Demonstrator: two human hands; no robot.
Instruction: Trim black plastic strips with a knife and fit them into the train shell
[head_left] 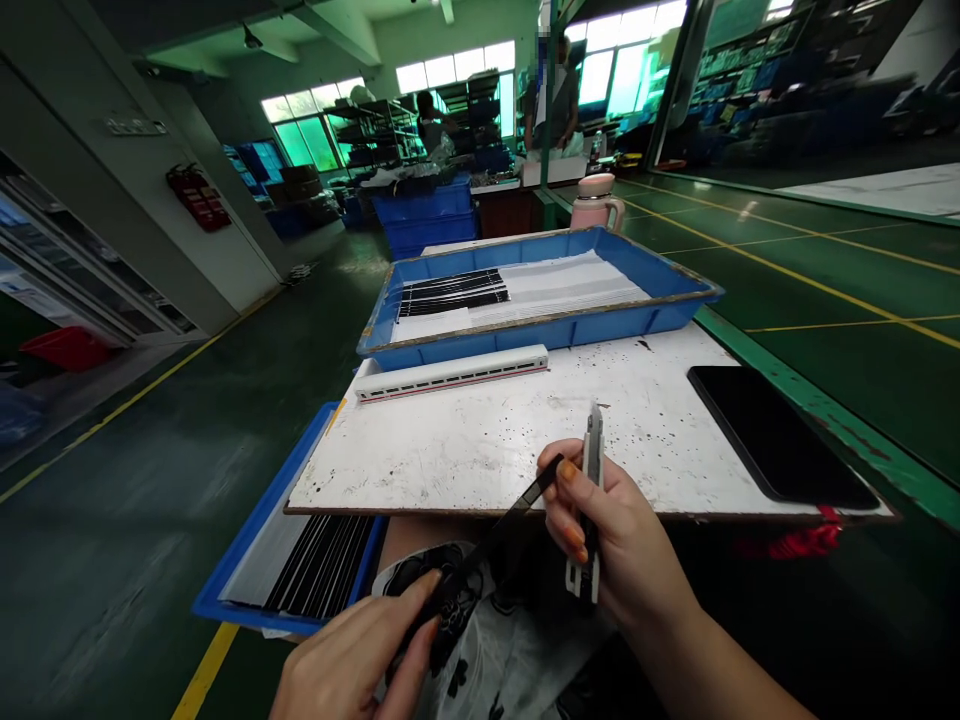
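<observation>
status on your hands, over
Left hand pinching thin black strip; right hand gripping white-and-metal hand tool, strip's far end at its fingers; black rectangular phone off to right.

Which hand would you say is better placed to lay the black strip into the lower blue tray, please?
Left, I'd judge: the left hand grips the black strip, and the lower blue tray lies on that side. The right hand is occupied holding a grey tool.

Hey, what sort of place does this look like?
Probably a factory workshop: a green painted floor marked with yellow lines, blue plastic trays holding black strips, and metal shelving racks by the far windows.
</observation>
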